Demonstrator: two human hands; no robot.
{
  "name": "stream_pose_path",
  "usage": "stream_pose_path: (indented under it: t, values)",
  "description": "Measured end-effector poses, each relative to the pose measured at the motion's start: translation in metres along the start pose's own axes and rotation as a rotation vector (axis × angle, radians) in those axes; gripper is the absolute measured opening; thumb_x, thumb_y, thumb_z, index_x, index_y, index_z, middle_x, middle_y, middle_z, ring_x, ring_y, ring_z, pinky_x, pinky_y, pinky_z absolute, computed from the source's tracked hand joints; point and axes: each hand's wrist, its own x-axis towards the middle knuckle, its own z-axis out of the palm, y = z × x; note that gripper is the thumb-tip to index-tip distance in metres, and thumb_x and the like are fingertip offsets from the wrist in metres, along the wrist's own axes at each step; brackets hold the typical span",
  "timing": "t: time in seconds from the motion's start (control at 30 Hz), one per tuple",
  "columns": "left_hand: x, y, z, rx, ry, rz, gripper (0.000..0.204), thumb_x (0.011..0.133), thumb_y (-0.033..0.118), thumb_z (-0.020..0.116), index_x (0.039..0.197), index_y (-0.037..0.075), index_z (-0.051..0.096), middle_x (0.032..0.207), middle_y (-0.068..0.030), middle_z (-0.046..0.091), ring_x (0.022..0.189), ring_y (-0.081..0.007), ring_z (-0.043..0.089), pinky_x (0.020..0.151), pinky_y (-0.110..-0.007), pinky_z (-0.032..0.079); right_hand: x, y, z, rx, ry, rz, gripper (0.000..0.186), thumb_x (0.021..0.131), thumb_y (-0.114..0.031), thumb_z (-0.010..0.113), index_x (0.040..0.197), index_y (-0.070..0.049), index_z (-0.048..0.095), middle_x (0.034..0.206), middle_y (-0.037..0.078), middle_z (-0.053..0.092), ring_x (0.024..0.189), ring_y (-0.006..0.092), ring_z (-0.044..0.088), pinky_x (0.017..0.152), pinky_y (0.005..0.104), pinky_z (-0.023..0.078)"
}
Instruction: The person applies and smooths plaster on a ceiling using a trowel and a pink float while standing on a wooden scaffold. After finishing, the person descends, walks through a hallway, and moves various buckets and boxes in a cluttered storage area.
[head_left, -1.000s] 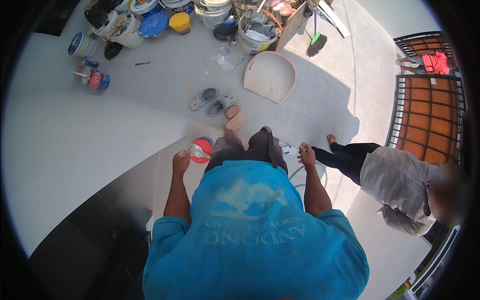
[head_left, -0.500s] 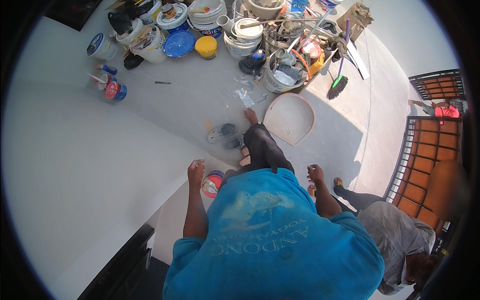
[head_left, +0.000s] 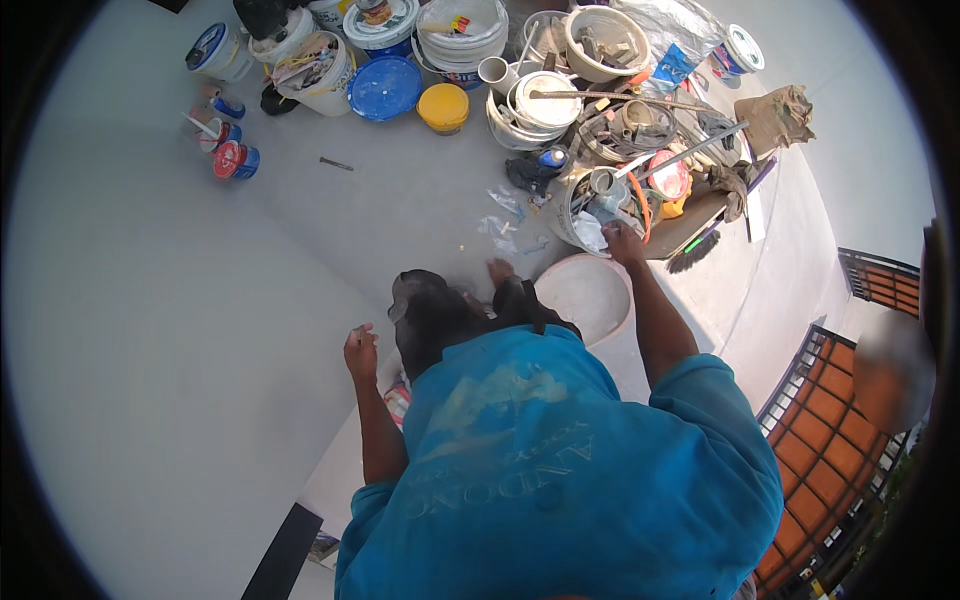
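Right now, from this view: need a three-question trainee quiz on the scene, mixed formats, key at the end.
1. Which of the wearer's hands is nearer the bucket of pipe pieces?
2. True or false: in the picture, the yellow tub stands to the right of the round blue lid.
3. Fill in: the broom has ____ bristles.

Key:
1. The right hand.
2. True.
3. Dark.

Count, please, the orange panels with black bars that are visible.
2. The smaller panel is at the right side, around middle height; the larger panel is below it, partly behind the blue shirt. More may be hidden.
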Motion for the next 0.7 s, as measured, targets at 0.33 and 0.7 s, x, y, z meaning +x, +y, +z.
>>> stream_pose_path:
  t: [0.33,0.7]
  values:
    - [0.088,-0.069,-0.022,0.394,-0.194,-0.393,0.022,0.083,0.021,0.061,0.088,0.0,0.065,0.07,-0.0116,0.065,0.068,-0.0178,0.064,0.063,-0.031,0.048,0.111,-0.125,0.037,0.153,0.01,-0.018,0.032,0.088,-0.031,0.058,0.107,-0.006,0.064,0.085,0.018,0.068,0.062,0.0251,0.067,0.069,0.0387,0.051]
    - [0.329,0.075,-0.108,0.078,-0.095,-0.371,0.023,0.09,0.022,0.05,0.1,0.003,0.059,0.096,-0.008,0.064,0.078,-0.0178,0.062,0.063,-0.032,0.047,0.071,-0.236,0.122,0.163,-0.219,0.401,0.035,0.089,-0.032,0.058,0.111,-0.005,0.061,0.085,0.01,0.067,0.066,0.0206,0.068,0.052,0.0337,0.055]
